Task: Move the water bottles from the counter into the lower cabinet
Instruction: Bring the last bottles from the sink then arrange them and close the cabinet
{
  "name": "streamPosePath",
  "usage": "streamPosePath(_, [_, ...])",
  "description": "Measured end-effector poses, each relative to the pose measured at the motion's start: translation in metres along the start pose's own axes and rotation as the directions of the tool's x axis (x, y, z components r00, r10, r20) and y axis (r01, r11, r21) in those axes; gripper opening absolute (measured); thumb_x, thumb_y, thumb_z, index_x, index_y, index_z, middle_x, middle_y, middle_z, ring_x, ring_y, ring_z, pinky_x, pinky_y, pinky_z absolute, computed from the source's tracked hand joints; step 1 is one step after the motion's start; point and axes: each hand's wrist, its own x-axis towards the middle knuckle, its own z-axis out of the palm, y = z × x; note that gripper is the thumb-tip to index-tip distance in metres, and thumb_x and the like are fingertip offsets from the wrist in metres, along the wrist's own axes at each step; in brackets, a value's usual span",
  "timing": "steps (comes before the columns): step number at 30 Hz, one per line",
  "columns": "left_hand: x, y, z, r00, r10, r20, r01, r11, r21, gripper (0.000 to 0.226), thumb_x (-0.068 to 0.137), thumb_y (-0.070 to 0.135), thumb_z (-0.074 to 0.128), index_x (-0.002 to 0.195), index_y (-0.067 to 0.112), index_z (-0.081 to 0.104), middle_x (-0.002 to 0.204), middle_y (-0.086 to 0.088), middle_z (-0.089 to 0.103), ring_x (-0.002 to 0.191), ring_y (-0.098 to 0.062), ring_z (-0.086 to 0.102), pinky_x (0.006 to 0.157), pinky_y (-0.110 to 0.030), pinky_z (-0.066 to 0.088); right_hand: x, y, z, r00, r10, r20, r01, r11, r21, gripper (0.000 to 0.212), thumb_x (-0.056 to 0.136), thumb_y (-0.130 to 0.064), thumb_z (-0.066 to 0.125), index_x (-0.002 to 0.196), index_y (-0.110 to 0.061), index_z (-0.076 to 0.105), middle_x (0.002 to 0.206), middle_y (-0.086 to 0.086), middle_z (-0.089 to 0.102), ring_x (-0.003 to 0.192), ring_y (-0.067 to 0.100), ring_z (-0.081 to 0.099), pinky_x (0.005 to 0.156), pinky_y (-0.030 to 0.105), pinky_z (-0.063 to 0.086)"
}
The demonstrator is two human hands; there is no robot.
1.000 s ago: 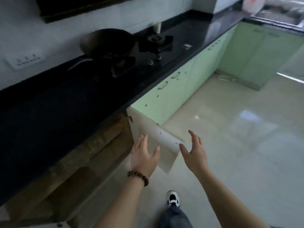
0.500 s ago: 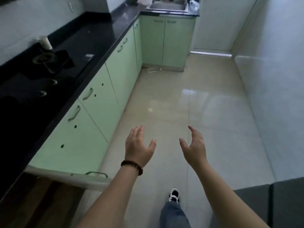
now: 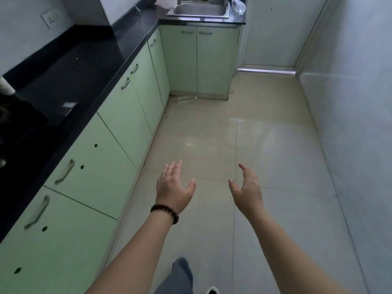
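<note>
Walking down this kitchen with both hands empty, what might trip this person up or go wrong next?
1. A clear bottle lying on the floor by the far cabinets could roll underfoot.
2. The glossy floor tiles look slick.
3. The water bottle lies on its side at the counter's end beside the sink; a careless reach by the left hand or right hand might knock it off.

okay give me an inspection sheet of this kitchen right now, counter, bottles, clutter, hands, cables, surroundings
Surface: black counter along the left, mostly bare.
Job's things: clear water bottle lying right of the sink; another bottle lies on the floor by the cabinets.
Clutter: dark stove part at the left edge.
Hands: left hand and right hand open, empty, over the floor.
Cables: nothing seen.
Surroundings: green cabinet doors shut; wall socket; tiled floor.
</note>
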Motion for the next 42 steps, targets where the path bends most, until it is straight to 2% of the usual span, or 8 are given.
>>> streamPosePath(4, [0.074, -0.001, 0.003, 1.000, -0.026, -0.006, 0.026, 1.000, -0.008, 0.081, 0.079, 0.055, 0.041, 0.149, 0.017, 0.031, 0.156, -0.007, 0.030, 0.147, -0.021, 0.018, 0.119, -0.038, 0.018, 0.077, -0.010, 0.022, 1.000, -0.009, 0.024, 0.009, 1.000, -0.017, 0.056, 0.091, -0.018, 0.058, 0.142, -0.012, 0.036, 0.145, 0.008, 0.038, 0.134, 0.020, 0.035, 0.098, 0.016, 0.020])
streamPosePath(13, [0.313, -0.019, -0.019, 1.000, -0.029, -0.008, 0.029, 0.999, -0.023, 0.071, 0.091, 0.045, 0.054, 0.150, 0.017, 0.028, 0.158, -0.007, 0.027, 0.147, -0.021, 0.016, 0.119, -0.038, 0.016, 0.300, -0.082, 0.087, 0.998, -0.021, 0.065, 0.026, 0.996, -0.085, 0.057, 0.090, -0.024, 0.057, 0.142, -0.016, 0.036, 0.143, 0.006, 0.039, 0.132, 0.021, 0.038, 0.106, 0.032, 0.031])
streamPosePath(21, [0.501, -0.001, -0.060, 0.999, 0.002, -0.034, -0.002, 1.000, -0.016, 0.070, 0.091, 0.045, 0.053, 0.150, 0.018, 0.028, 0.158, -0.005, 0.027, 0.147, -0.020, 0.016, 0.120, -0.039, 0.016, 0.472, -0.146, 0.105, 1.000, -0.013, -0.007, 0.013, 0.998, -0.061, 0.055, 0.090, -0.017, 0.059, 0.140, -0.009, 0.039, 0.141, 0.012, 0.042, 0.131, 0.023, 0.038, 0.106, 0.026, 0.026])
streamPosePath(26, [0.605, 0.002, -0.048, 1.000, 0.019, 0.007, -0.019, 1.000, 0.001, 0.069, 0.091, 0.046, 0.052, 0.151, 0.019, 0.027, 0.158, -0.004, 0.026, 0.148, -0.019, 0.015, 0.120, -0.039, 0.015, 0.570, -0.148, 0.126, 1.000, 0.025, 0.009, -0.024, 0.999, -0.036, 0.054, 0.091, -0.020, 0.057, 0.141, -0.011, 0.037, 0.142, 0.009, 0.040, 0.131, 0.021, 0.037, 0.104, 0.024, 0.025])
streamPosePath(32, [0.765, 0.019, -0.016, 0.998, 0.037, 0.054, -0.040, 0.998, 0.051, 0.070, 0.092, 0.049, 0.050, 0.151, 0.020, 0.026, 0.158, -0.003, 0.025, 0.147, -0.019, 0.015, 0.120, -0.038, 0.014, 0.730, -0.147, 0.148, 0.998, 0.052, -0.020, -0.052, 0.999, 0.000, 0.054, 0.091, -0.021, 0.056, 0.141, -0.014, 0.037, 0.144, 0.007, 0.038, 0.133, 0.021, 0.035, 0.108, 0.031, 0.027])
streamPosePath(39, [0.963, 0.057, 0.010, 0.986, -0.029, 0.165, 0.005, 0.990, 0.141, 0.071, 0.091, 0.049, 0.050, 0.151, 0.019, 0.026, 0.158, -0.003, 0.026, 0.148, -0.018, 0.014, 0.119, -0.035, 0.013, 0.928, -0.160, 0.160, 0.991, 0.126, 0.042, -0.127, 0.992, 0.025, 0.054, 0.092, -0.023, 0.054, 0.142, -0.018, 0.035, 0.147, 0.006, 0.034, 0.135, 0.019, 0.033, 0.107, 0.028, 0.026])
streamPosePath(42, [1.023, 0.064, 0.019, 0.981, -0.041, 0.187, 0.012, 0.988, 0.154, 0.071, 0.091, 0.048, 0.051, 0.150, 0.019, 0.027, 0.158, -0.003, 0.026, 0.148, -0.018, 0.014, 0.120, -0.035, 0.013, 0.988, -0.161, 0.168, 0.986, 0.156, 0.064, -0.157, 0.988, 0.009, 0.054, 0.093, -0.024, 0.053, 0.143, -0.019, 0.034, 0.147, 0.003, 0.033, 0.135, 0.018, 0.033, 0.100, 0.024, 0.026])
